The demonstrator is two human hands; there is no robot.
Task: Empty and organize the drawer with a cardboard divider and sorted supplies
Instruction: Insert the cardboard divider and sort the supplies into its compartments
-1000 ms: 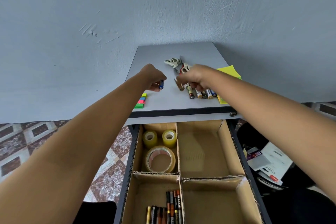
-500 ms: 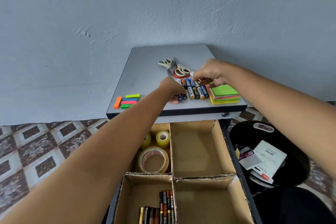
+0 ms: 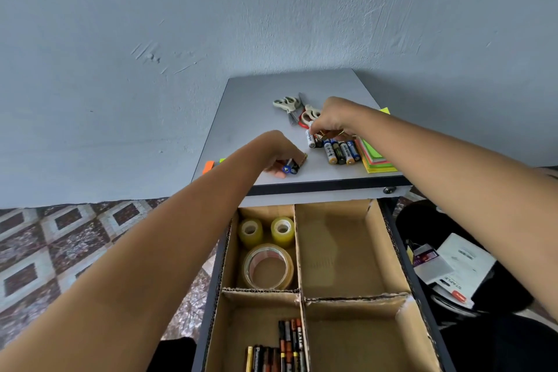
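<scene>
Half a second ago the left hand was reaching into the row of batteries. Now it has drawn back toward 7 o'clock on the worktop, fingers curled round a pair of blue-capped batteries. The right hand has stayed at the row's far end, its fingertips pinching the top of a white battery on the row's 9 o'clock side.

To my eye the batteries are being gathered to join those already in the near-left compartment of the cardboard divider, which sits in the open drawer at 6 o'clock. Tape rolls fill the far-left compartment; both right ones hold nothing. Scissors and sticky notes wait on the worktop.

Print runs along the battery jackets, too small to read surely. A white box down at 4 o'clock reads "STAPLE", upside down.
</scene>
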